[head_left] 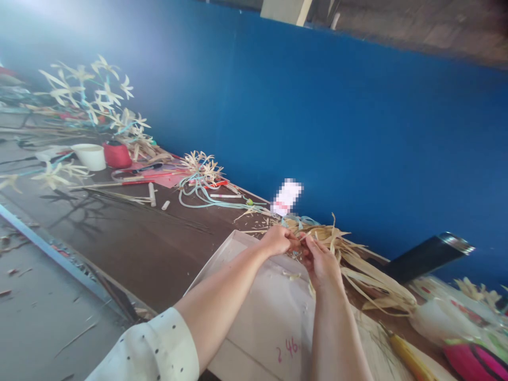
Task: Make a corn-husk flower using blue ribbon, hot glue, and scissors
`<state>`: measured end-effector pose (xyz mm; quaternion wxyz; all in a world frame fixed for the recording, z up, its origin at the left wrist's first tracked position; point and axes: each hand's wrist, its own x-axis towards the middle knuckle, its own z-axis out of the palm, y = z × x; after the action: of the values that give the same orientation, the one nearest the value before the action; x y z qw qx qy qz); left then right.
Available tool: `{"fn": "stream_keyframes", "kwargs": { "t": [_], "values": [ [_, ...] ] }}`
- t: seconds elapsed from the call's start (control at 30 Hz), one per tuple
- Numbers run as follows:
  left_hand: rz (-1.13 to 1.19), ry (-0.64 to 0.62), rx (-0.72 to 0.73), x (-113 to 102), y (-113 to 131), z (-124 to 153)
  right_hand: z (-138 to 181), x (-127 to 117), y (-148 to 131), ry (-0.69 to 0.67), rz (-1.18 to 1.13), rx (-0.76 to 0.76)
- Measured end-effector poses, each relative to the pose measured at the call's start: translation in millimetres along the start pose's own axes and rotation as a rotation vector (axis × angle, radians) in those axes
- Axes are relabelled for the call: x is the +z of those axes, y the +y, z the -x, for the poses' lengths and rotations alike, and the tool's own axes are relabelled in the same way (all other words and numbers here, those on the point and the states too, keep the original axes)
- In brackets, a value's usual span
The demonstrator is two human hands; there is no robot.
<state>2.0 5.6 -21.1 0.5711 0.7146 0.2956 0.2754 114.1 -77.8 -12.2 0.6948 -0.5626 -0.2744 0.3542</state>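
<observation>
- Here, from my remote seat, I see a thin straw strip (302, 238) pinched between both hands, just above the far edge of the white board (254, 323).
- The left hand (278, 241) has its fingers curled tight, with thumb and fingertips closed on one end of the strip.
- The right hand (322, 263) meets it, fingers bent in and closed on the same strip. The two hands touch at the fingertips.
- Just behind the hands lies a loose straw pile (359, 262), spreading to the right along the blue wall (357, 132).
- The board rests on a dark brown table (138, 243), and I can see pink writing on its near part.
- Right of the pile, a black cylinder (420, 258) with a silver end lies tilted by the wall.
- Farther left on the table I make out a light blue cord (198, 200) and straw flowers (201, 166), then a red pot (117, 155) and a white cup (91, 156) side by side.
- The left forearm comes out of a white dotted sleeve (151, 349).
</observation>
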Motion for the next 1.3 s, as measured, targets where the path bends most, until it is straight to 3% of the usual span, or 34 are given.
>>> {"fn": "stream_keyframes", "kwargs": {
  "t": [0.4, 0.73, 1.03, 1.3],
  "values": [
    [0.027, 0.052, 0.004, 1.8, -0.2, -1.1, -1.2, -0.1, 2.3, 0.012, 0.065, 0.033],
    [-0.106, 0.101, -0.044, -0.1, 10.8, 5.7, -3.2, -1.5, 8.3, 0.008, 0.119, -0.035],
    [-0.125, 0.163, -0.072, 1.0, 13.6, 6.7, -5.7, 0.8, 12.6, 0.091, 0.182, -0.080],
    [-0.095, 0.192, -0.062, 2.8, 9.5, 4.6, -7.6, -0.2, 15.9, 0.155, 0.374, -0.194]
  ]
}}
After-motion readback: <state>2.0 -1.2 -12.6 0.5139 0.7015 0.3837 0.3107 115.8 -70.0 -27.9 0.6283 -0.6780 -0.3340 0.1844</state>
